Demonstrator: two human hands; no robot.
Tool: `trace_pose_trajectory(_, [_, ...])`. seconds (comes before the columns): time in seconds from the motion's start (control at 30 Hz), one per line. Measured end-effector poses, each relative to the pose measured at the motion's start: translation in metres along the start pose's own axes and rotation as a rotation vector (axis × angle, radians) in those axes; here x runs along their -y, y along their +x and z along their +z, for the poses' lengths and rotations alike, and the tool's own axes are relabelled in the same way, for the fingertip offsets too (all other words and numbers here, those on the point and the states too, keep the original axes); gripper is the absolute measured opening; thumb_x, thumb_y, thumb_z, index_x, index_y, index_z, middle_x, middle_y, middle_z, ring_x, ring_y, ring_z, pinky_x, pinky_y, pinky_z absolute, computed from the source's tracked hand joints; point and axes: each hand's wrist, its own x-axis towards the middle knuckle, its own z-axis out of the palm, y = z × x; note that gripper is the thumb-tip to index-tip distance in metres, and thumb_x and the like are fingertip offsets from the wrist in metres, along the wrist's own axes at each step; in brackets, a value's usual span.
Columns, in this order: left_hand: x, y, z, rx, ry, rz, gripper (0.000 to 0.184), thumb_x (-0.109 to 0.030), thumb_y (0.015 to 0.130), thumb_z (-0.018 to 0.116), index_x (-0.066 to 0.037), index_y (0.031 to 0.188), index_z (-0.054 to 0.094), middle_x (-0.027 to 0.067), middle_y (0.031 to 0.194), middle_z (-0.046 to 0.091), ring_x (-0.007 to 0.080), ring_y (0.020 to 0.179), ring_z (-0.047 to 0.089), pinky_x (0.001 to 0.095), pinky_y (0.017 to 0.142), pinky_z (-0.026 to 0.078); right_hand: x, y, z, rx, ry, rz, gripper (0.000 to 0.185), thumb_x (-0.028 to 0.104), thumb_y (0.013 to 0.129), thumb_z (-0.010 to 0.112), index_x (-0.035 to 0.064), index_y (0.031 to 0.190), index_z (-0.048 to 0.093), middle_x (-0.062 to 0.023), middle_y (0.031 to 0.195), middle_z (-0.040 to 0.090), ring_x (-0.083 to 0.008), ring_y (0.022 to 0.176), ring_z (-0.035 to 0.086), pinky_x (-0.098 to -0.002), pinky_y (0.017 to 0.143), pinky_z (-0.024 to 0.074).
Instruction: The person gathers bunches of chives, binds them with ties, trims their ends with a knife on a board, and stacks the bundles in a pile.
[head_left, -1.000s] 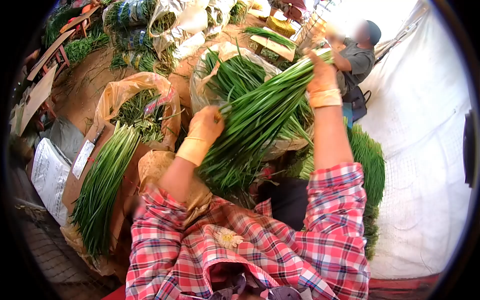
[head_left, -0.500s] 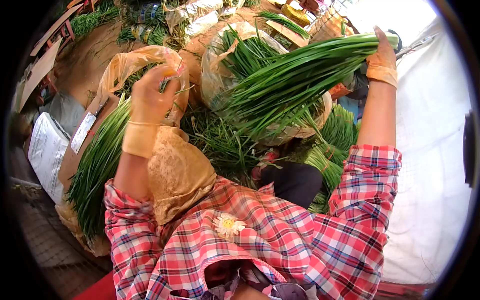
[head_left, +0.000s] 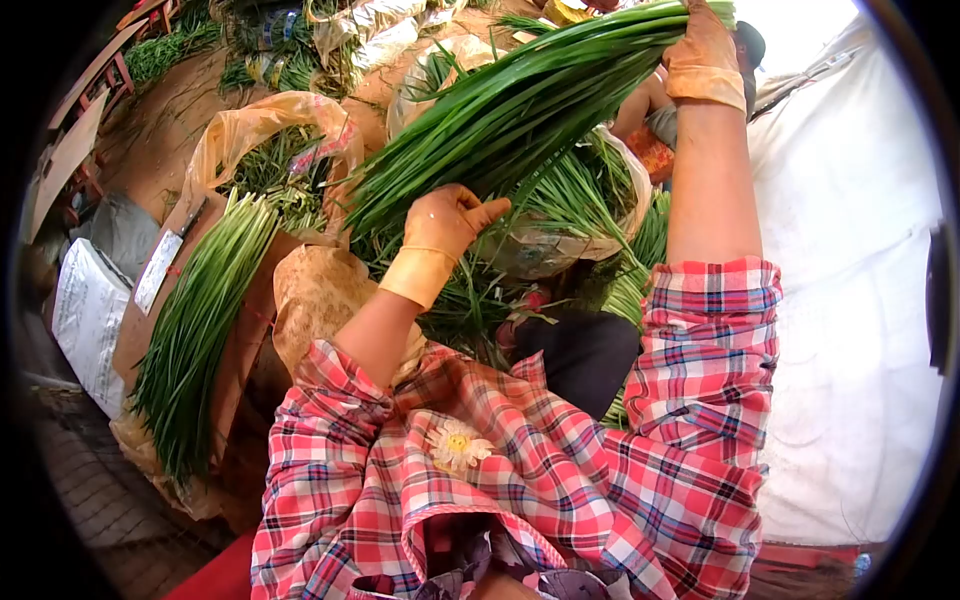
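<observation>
My right hand (head_left: pixel 700 50), in a thin translucent glove, is closed round the pale stem ends of a large bunch of chives (head_left: pixel 520 100), at the upper right. The long green leaves hang down to the left. Just under the leaves is my gloved left hand (head_left: pixel 443 222), thumb and fingers pinched together; whatever lies between them is too small to tell. On a brown board at the left rests another chive bunch (head_left: pixel 205 330), pale ends upward. Loose leaves (head_left: pixel 470 300) lie below my left hand.
An open plastic bag (head_left: pixel 235 125) with plant scraps stands ahead on the left. Behind the held bunch is another bag (head_left: pixel 625 165) of greens. A knife (head_left: pixel 158 270) lies on the board's edge. White sheeting (head_left: pixel 840 300) lines the right side. Another person (head_left: pixel 650 110) is partly visible beyond.
My right hand has lifted the bunch up and to the left. My left hand has moved right and down, from near the left bag to beneath the leaves.
</observation>
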Motion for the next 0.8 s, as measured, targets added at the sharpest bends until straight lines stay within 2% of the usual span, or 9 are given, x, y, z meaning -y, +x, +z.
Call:
trace_pose_trajectory(0.07, [-0.001,-0.001,-0.005,-0.045,0.085,0.031,0.053,-0.056,0.065,0.074,-0.005,0.077,0.067,0.0121,0.066,0.064,0.0289,0.064,0.062,0.0360,0.063,0.050,-0.007,0.006,-0.001,0.002,-0.001,-0.005,0.015,0.016,0.082,0.065,0.0091,0.092,0.057,-0.0048,0.075,0.056,-0.0190,0.063,0.056,-0.0322,0.054,0.0476])
trace_pose_trajectory(0.13, [-0.004,-0.001,-0.007,-0.095,0.176,0.061,0.049,-0.052,0.065,0.075,-0.005,0.078,0.068,0.0119,0.067,0.065,0.0287,0.065,0.063,0.0361,0.064,0.050,-0.011,0.009,-0.005,0.131,0.081,-0.017,0.015,0.017,0.082,0.065,0.0103,0.091,0.055,-0.0060,0.073,0.057,-0.0210,0.060,0.057,-0.0333,0.052,0.0485])
trace_pose_trajectory(0.27, [0.008,0.014,-0.003,-0.126,0.067,0.105,0.046,-0.050,0.068,0.073,-0.006,0.084,0.069,0.0126,0.074,0.067,0.0287,0.071,0.064,0.0354,0.067,0.051,-0.005,-0.001,-0.002,0.088,0.080,0.078,0.015,0.017,0.083,0.065,0.0113,0.092,0.055,-0.0074,0.068,0.056,-0.0250,0.052,0.057,-0.0378,0.047,0.0495])
trace_pose_trajectory(0.43, [0.005,0.024,0.013,-0.097,0.084,0.095,0.040,-0.043,0.071,0.072,-0.008,0.090,0.069,0.0123,0.075,0.067,0.0274,0.070,0.064,0.0339,0.068,0.050,-0.002,-0.009,-0.002,0.115,0.116,0.078,0.015,0.016,0.082,0.066,0.0110,0.093,0.056,-0.0070,0.071,0.057,-0.0242,0.057,0.058,-0.0373,0.049,0.0499])
trace_pose_trajectory(0.53, [0.006,0.029,0.014,-0.070,0.011,0.100,0.033,-0.034,0.077,0.069,-0.005,0.092,0.068,0.0122,0.069,0.066,0.0231,0.058,0.063,0.0324,0.057,0.049,-0.001,-0.005,-0.004,0.084,0.126,-0.015,0.014,0.013,0.082,0.066,0.0112,0.092,0.056,-0.0060,0.072,0.057,-0.0225,0.060,0.058,-0.0348,0.050,0.0489])
trace_pose_trajectory(0.6, [0.003,0.020,0.006,0.064,-0.399,-0.050,0.026,-0.024,0.080,0.066,0.000,0.091,0.066,0.0107,0.062,0.064,0.0163,0.047,0.058,0.0289,0.045,0.044,-0.003,0.000,-0.011,0.027,0.095,-0.048,0.014,0.012,0.081,0.066,0.0114,0.091,0.057,-0.0051,0.073,0.057,-0.0213,0.061,0.058,-0.0331,0.051,0.0482])
trace_pose_trajectory(0.7, [0.010,0.013,-0.003,0.163,-0.593,-0.184,0.024,-0.019,0.081,0.065,0.004,0.088,0.064,0.0088,0.059,0.062,0.0123,0.043,0.054,0.0259,0.039,0.039,-0.002,0.013,-0.028,0.141,0.022,-0.077,0.013,0.010,0.081,0.066,0.0116,0.089,0.056,-0.0035,0.073,0.056,-0.0191,0.059,0.056,-0.0303,0.051,0.0468])
trace_pose_trajectory(0.77, [0.020,0.013,-0.002,0.186,-0.539,-0.191,0.021,-0.019,0.081,0.065,0.001,0.085,0.064,0.0083,0.057,0.060,0.0127,0.043,0.054,0.0263,0.041,0.042,0.006,-0.002,-0.022,0.123,0.026,-0.104,0.014,0.007,0.080,0.066,0.0117,0.088,0.056,-0.0016,0.072,0.055,-0.0178,0.058,0.055,-0.0288,0.050,0.0465])
trace_pose_trajectory(0.8, [0.027,0.012,0.001,0.187,-0.327,-0.188,0.019,-0.018,0.080,0.063,0.000,0.085,0.064,0.0092,0.060,0.062,0.0150,0.047,0.057,0.0277,0.044,0.044,0.009,-0.011,-0.020,0.140,-0.064,-0.221,0.012,0.017,0.082,0.066,0.0109,0.086,0.057,-0.0019,0.071,0.055,-0.0179,0.059,0.055,-0.0302,0.052,0.0471])
